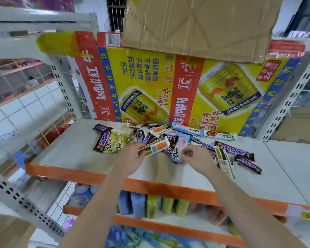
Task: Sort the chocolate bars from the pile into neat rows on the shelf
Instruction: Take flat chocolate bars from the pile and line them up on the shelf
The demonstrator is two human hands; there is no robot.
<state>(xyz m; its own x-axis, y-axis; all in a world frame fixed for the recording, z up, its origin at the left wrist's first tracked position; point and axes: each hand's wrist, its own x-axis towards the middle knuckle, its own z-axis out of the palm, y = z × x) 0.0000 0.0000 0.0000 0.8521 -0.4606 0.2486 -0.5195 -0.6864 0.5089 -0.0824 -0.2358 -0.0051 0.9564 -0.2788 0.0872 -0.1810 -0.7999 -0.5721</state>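
Observation:
A loose pile of chocolate bars (pixel 170 136) lies in the middle of the white shelf (pixel 70 154). My left hand (pixel 132 154) pinches a white bar with an orange patch and barcode (pixel 157 146) at its left end. My right hand (pixel 195 157) grips the lower end of a light blue Dove bar (pixel 179 148). At the left a brown Snickers bar (pixel 103 140) and two pale green Dove bars (pixel 115 142) lie side by side. More Snickers bars (pixel 234 150) lie scattered at the right.
A Red Bull cardboard sheet (pixel 186 90) stands as the back wall. Plain brown cardboard (pixel 195 25) hangs overhead. The shelf has an orange front edge (pixel 100 176); bottles (pixel 138 204) stand on the shelf below. Perforated uprights (pixel 66 90) flank both sides.

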